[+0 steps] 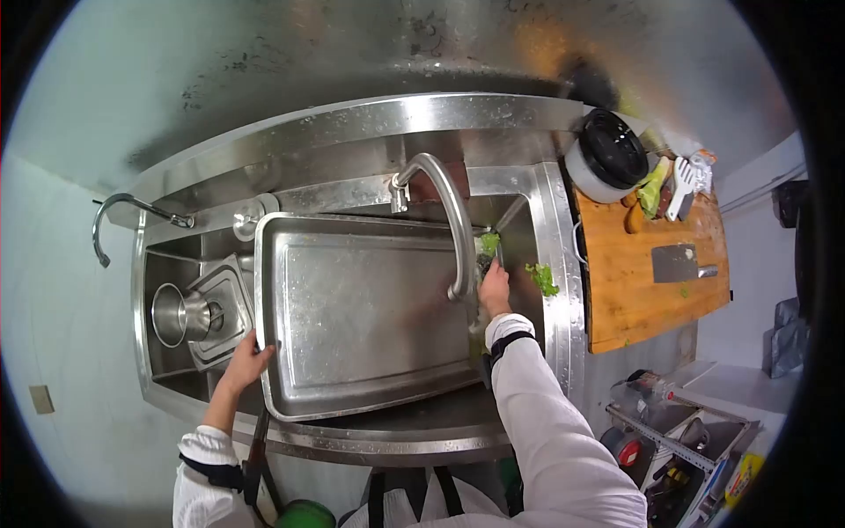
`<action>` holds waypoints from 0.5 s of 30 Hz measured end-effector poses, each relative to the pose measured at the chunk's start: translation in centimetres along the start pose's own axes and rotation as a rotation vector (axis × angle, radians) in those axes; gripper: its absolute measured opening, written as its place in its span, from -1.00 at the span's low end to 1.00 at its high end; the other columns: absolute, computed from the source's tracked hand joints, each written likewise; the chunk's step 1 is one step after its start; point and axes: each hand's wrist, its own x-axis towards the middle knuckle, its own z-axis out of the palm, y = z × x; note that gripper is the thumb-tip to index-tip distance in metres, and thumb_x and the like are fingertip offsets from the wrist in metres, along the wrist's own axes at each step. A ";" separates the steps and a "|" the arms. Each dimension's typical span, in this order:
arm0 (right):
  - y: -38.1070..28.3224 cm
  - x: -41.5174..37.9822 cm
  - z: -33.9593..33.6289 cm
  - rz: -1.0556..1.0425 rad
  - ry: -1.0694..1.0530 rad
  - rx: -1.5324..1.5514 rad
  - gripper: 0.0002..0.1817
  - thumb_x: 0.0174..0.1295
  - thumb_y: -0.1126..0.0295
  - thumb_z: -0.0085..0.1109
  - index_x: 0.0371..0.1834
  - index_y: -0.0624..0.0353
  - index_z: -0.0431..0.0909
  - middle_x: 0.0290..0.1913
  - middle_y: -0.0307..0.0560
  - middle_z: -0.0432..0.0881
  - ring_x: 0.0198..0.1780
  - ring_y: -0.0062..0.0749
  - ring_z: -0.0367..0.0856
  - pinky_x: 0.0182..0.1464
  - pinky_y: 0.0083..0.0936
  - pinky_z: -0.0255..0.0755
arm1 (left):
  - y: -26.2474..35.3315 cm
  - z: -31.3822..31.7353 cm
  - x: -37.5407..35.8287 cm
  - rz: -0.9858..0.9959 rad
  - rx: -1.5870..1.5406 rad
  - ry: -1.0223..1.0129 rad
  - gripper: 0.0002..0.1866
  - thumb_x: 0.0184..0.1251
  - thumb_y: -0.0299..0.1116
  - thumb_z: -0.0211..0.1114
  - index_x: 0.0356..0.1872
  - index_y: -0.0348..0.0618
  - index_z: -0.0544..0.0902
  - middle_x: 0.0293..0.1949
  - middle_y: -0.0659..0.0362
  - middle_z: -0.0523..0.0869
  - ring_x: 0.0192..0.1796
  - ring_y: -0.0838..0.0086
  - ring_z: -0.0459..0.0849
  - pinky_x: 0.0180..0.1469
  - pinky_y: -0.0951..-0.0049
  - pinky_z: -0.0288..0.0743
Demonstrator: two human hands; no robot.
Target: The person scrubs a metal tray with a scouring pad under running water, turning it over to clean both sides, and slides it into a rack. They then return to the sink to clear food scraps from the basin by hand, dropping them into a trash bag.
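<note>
A large rectangular steel tray (370,308) lies over the sink, tilted slightly, its right end down in the right basin. My left hand (246,361) is closed on the tray's left rim. At the tray's right end, my right hand (495,289) has its fingers closed; a narrow dark grey piece shows by the fingertips, but I cannot make out what it is. Just beyond these fingers sits a bit of green leaf (490,243). More leafy greens (542,279) lie on the basin's right edge. The curved faucet (444,198) arches over the tray beside my right hand.
The left basin holds a steel pot (169,314) and a smaller steel pan (220,290). A second faucet (141,204) stands at left. On the wooden board (634,304) at right are a cleaver (675,263), a white slotted turner (681,187) and a black-lidded container (607,154).
</note>
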 end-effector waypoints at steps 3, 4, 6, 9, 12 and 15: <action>-0.2 1.5 1.2 0.088 -0.058 -0.017 -0.48 -0.05 0.43 0.21 0.04 0.25 0.32 -0.03 0.07 0.39 0.05 -0.03 0.38 0.02 -0.23 0.39 | 0.9 -0.1 -0.1 0.063 0.448 0.087 -0.66 0.01 -0.47 0.23 -0.15 -0.38 0.47 -0.45 0.12 0.61 -0.42 0.50 0.55 -0.36 0.46 0.42; -0.1 2.0 1.6 0.113 -0.132 -0.064 -0.48 -0.05 0.32 0.23 0.01 0.26 0.37 -0.04 0.07 0.39 0.05 -0.03 0.36 0.05 -0.24 0.36 | 0.5 0.5 0.1 0.137 0.566 0.199 -0.69 -0.04 -0.52 0.17 -0.18 -0.36 0.50 -0.49 0.15 0.59 -0.44 0.57 0.51 -0.37 0.48 0.41; 0.3 1.7 2.5 0.080 -0.098 -0.076 -0.58 -0.05 0.17 0.20 -0.23 0.31 0.53 -0.09 0.10 0.39 0.05 -0.02 0.33 0.06 -0.22 0.33 | 2.4 1.2 -0.9 0.111 0.294 0.186 -0.69 -0.04 -0.53 0.15 -0.19 -0.36 0.51 -0.49 0.14 0.60 -0.45 0.57 0.51 -0.37 0.49 0.41; -0.9 -1.1 -0.2 -0.005 0.020 -0.039 -0.63 -0.09 0.22 0.20 -0.34 0.34 0.57 -0.08 0.13 0.38 0.04 0.01 0.32 0.04 -0.21 0.32 | 4.4 1.5 -2.9 0.084 0.023 0.193 -0.71 -0.04 -0.56 0.09 -0.20 -0.36 0.54 -0.48 0.16 0.62 -0.42 0.61 0.52 -0.39 0.55 0.41; -0.8 -4.5 -1.5 0.005 0.038 0.104 -0.65 -0.17 0.25 0.20 -0.43 0.37 0.59 -0.09 0.18 0.38 0.02 0.03 0.33 0.04 -0.23 0.30 | 10.3 2.6 -6.4 0.201 -0.123 0.221 -0.75 -0.03 -0.60 0.05 -0.26 -0.35 0.55 -0.51 0.24 0.60 -0.46 0.68 0.45 -0.44 0.60 0.37; -0.3 -7.2 -3.0 0.062 0.018 0.211 -0.67 -0.22 0.30 0.20 -0.49 0.41 0.59 -0.10 0.22 0.41 -0.04 0.02 0.37 0.07 -0.25 0.27 | 16.2 2.3 -9.8 0.048 0.003 0.259 -0.78 -0.06 -0.60 0.06 -0.33 -0.35 0.57 -0.53 0.27 0.58 -0.50 0.68 0.41 -0.44 0.60 0.36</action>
